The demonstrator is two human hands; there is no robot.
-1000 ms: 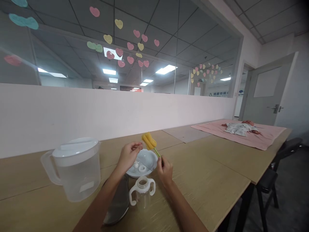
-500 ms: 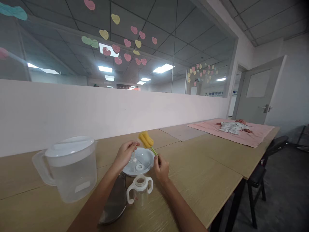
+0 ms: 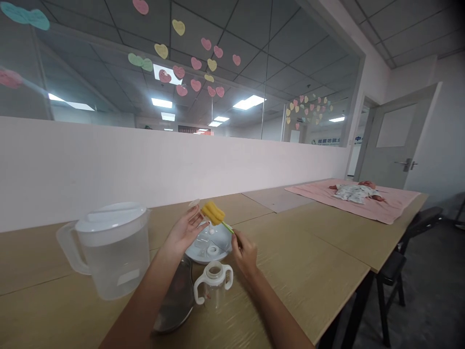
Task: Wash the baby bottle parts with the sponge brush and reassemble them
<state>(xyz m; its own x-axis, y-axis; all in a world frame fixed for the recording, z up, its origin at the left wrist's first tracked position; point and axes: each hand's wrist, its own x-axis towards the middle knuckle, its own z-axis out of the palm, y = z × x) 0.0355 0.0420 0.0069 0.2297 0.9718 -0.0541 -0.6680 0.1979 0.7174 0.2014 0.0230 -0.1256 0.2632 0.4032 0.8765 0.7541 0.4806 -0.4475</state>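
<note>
My right hand (image 3: 245, 249) is closed round the green handle of a yellow sponge brush (image 3: 213, 213). The sponge head is against a small clear piece (image 3: 194, 203) in my left hand (image 3: 187, 227), its shape hard to make out. Below both hands is a white bowl (image 3: 196, 257) with a white ring (image 3: 212, 250) and clear parts in it. In front of the bowl, a clear bottle with two white handles (image 3: 215, 278) stands upright and uncapped.
A large lidded clear pitcher (image 3: 118, 261) stands at the left. A dark metal tray (image 3: 176, 305) lies under my left forearm. At the far right a baby doll (image 3: 356, 193) lies on a pink cloth (image 3: 392, 206), with a black chair (image 3: 392, 266) beside the table.
The sponge head has tilted and moved left, towards my left hand. My left hand has turned and opened more around the clear piece. The view has shifted slightly.
</note>
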